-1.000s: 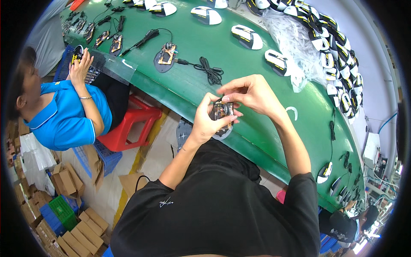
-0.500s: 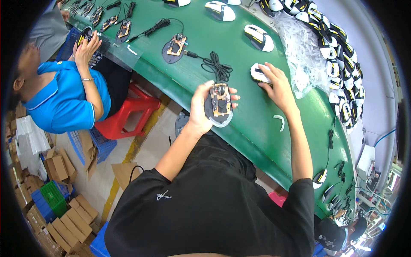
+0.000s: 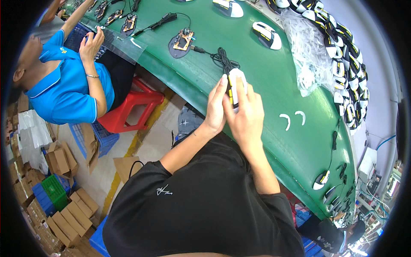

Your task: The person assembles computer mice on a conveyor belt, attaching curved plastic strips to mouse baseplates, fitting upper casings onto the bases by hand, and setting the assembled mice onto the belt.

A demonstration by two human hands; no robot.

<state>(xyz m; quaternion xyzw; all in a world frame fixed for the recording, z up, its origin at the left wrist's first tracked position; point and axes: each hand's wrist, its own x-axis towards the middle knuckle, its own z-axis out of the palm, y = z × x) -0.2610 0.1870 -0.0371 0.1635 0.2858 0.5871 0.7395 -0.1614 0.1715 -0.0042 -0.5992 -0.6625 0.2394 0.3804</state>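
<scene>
A computer mouse (image 3: 233,92) with a white, black and yellow shell is pressed between my two hands, over the table's near edge. My left hand (image 3: 215,109) supports it from the left, fingers upright along its side. Across its top and right side lie the fingers of my right hand (image 3: 248,113). The circuit board inside and the underside are hidden. A bundled black cable (image 3: 222,58) lies just beyond the mouse. Farther left on the green table (image 3: 269,81) rests an open mouse base with its circuit board (image 3: 183,42).
Two curved white strips (image 3: 285,121) lie right of my hands. Beyond are mouse shells (image 3: 266,35), a clear plastic bag pile (image 3: 306,55) and a heap of shells (image 3: 340,68). At left, a co-worker in a blue shirt (image 3: 64,92) sits on a red stool (image 3: 139,105).
My right hand has brought the white top shell leftward from the table onto the board and base in my left hand. Two white strips now show where one did. The co-worker's arm has reached out.
</scene>
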